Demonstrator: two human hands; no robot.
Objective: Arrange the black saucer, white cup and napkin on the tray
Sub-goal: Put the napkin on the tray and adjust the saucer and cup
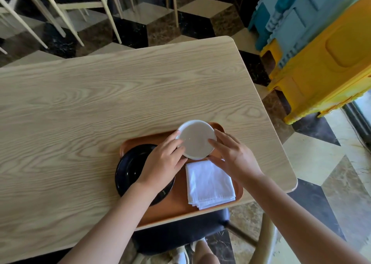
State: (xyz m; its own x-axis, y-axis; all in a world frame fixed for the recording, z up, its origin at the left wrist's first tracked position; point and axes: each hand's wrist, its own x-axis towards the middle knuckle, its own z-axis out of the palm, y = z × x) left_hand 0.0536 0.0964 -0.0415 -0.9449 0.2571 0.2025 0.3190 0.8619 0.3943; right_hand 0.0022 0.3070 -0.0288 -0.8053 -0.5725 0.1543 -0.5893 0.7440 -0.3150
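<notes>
We take the orange tray (176, 209) as our landmark; it sits at the near edge of the wooden table (100, 95), slightly overhanging toward the dark chair seat (180, 233). The white cup (195, 139) is at the tray's far right corner, and we hold it from both sides: our left hand (162, 163) has its fingers curled against the cup's left wall, our right hand (232, 155) has thumb and fingers spread around its right wall and near side. Whether the cup rests on the tray or is lifted off it, we cannot tell. The black saucer (130, 169) lies on the tray's left side, its rim overlapping the tray's left edge. The folded napkin (209, 184) lies on the tray's right side, just nearer than the cup.

We judge the risks to be these: our left wrist crosses over the saucer and could nudge it off the edge, and the cup could catch the napkin's corner and tip.
</notes>
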